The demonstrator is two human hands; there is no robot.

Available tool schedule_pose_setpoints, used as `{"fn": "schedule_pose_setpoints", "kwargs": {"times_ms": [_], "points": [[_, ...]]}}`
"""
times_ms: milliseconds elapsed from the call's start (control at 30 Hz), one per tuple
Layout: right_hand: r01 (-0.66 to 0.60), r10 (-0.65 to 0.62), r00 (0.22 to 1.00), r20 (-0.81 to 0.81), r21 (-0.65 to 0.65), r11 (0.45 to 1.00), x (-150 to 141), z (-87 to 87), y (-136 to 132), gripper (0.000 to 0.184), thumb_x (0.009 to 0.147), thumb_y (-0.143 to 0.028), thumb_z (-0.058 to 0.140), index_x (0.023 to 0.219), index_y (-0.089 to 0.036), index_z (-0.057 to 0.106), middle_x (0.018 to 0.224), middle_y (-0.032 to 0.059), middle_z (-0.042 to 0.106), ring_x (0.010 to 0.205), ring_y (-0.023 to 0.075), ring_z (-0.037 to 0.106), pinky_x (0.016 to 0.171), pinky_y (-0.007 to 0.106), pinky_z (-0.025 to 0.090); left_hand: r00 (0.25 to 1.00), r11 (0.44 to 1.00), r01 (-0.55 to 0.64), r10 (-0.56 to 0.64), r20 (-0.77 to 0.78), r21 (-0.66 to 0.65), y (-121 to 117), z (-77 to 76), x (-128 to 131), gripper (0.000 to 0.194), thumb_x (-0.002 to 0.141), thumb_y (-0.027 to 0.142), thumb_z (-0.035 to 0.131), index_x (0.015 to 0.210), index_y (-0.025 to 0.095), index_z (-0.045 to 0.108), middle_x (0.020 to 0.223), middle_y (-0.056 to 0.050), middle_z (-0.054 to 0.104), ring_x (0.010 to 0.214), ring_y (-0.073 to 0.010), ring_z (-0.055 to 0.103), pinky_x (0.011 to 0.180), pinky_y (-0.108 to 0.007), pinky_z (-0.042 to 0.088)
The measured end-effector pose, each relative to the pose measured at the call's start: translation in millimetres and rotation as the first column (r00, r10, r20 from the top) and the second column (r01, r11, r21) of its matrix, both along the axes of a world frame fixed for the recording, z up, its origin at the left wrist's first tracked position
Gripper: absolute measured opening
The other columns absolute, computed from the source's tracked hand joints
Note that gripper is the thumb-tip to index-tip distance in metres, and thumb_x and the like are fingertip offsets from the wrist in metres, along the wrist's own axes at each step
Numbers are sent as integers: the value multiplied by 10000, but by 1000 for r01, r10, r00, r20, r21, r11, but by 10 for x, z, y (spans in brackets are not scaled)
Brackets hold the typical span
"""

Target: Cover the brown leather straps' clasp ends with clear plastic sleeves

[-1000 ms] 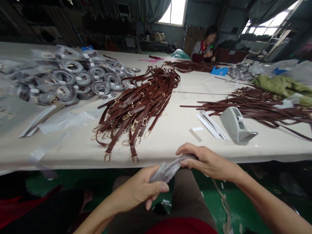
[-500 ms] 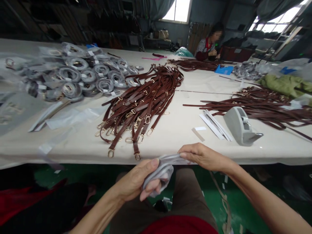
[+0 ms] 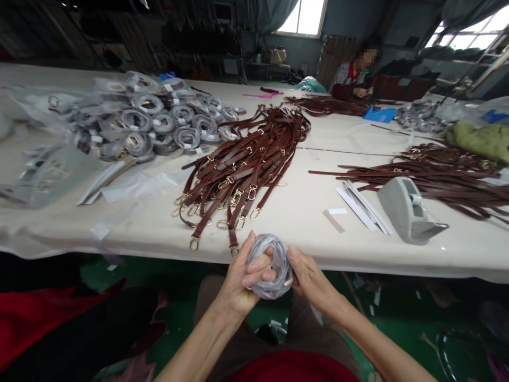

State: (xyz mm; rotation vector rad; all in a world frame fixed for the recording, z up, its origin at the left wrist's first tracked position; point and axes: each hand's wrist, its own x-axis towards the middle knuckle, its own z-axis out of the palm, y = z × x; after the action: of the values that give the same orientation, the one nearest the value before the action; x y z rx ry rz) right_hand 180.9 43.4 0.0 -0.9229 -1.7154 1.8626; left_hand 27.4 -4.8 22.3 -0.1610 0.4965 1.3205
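Observation:
In front of my lap, just below the table's near edge, both hands close round a coiled strap wrapped in grey plastic (image 3: 271, 262). My left hand (image 3: 240, 276) has its fingers curled through the coil's middle. My right hand (image 3: 310, 276) pinches the coil's right side. Just beyond them on the cream table (image 3: 302, 212) lies a heap of brown leather straps with gold clasps (image 3: 246, 170), their ends reaching toward the near edge.
Several wrapped grey coils (image 3: 159, 124) are piled at the back left. A grey tape dispenser (image 3: 409, 209) and white paper strips (image 3: 361, 204) sit right of centre, with more brown straps (image 3: 437, 175) beyond. Another person (image 3: 358, 74) works at the far end.
The wrapped strap, stretched between my hands a second ago, is now wound into a tight coil. My hands have come together and risen toward the table edge.

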Motion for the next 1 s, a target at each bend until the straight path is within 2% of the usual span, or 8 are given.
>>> {"fn": "schedule_pose_setpoints", "kwargs": {"times_ms": [167, 300, 567, 700, 800, 867, 933, 1000], "points": [[-20, 16, 997, 72, 58, 998, -43, 46, 11, 497, 988, -615, 354, 1153, -215, 600, 847, 16, 570, 646, 132, 438, 541, 257, 345, 997, 997, -78, 77, 26, 18, 45, -35, 45, 685, 1040, 457, 258, 712, 2, 651, 351, 94, 359, 241, 7, 291, 460, -142, 464], [28, -29, 1000, 9, 27, 999, -101, 37, -16, 384, 965, -498, 487, 1214, -218, 567, 824, -6, 575, 659, 136, 461, 591, 260, 373, 988, 991, -133, 130, -78, -24, 75, -20, 107, 637, 1026, 474, 316, 686, 55, 655, 315, 91, 319, 260, -35, 329, 446, -154, 456], [45, -105, 974, 199, 284, 958, -170, 33, 14, 120, 871, -194, 371, 829, -197, 484, 716, -7, 571, 706, 171, 547, 691, 302, 418, 916, 989, -127, 148, -372, 80, -32, -113, 199, 604, 916, 570, 506, 503, 137, 589, 282, 46, 286, 355, -92, 403, 462, -183, 403], [-104, -13, 962, 274, 409, 907, -109, 131, 121, 75, 879, -178, 387, 840, -216, 439, 741, -2, 623, 670, 162, 571, 650, 276, 404, 895, 986, -47, 113, -432, 160, -111, -84, 72, 500, 817, 549, 658, 534, 139, 625, 412, -3, 528, 452, -130, 520, 572, -242, 492], [-331, -5, 869, 495, 587, 739, -57, 267, 238, 81, 906, -280, 480, 901, -202, 461, 801, 47, 662, 689, 200, 603, 610, 292, 378, 844, 986, 7, 82, -530, 165, -160, -65, -133, 306, 792, 473, 732, 810, 168, 741, 734, -16, 721, 718, -190, 650, 797, -293, 539], [-523, -29, 776, 630, 668, 529, -45, 344, 309, 146, 919, -322, 502, 938, -178, 488, 840, 92, 679, 699, 234, 629, 586, 313, 377, 751, 980, 149, -23, -660, 135, -185, -52, -293, 346, 837, 505, 681, 950, 186, 753, 947, -37, 748, 950, -231, 652, 942, -318, 503], [-672, -39, 704, 710, 682, 288, -56, 382, 365, 157, 937, -305, 476, 972, -155, 507, 859, 119, 679, 692, 250, 646, 546, 322, 388, 538, 942, 330, -133, -832, 63, -192, -20, -438, 386, 888, 519, 608, 1063, 200, 736, 1122, -50, 721, 1136, -245, 588, 1066, -327, 422], [-734, -31, 675, 737, 676, 66, -85, 378, 411, 171, 957, -300, 446, 993, -145, 510, 850, 116, 667, 673, 249, 651, 502, 317, 400, 245, 877, 479, -171, -954, -34, -167, 46, -539, 379, 907, 502, 581, 1117, 219, 720, 1180, -45, 697, 1240, -247, 522, 1119, -316, 356]]}}
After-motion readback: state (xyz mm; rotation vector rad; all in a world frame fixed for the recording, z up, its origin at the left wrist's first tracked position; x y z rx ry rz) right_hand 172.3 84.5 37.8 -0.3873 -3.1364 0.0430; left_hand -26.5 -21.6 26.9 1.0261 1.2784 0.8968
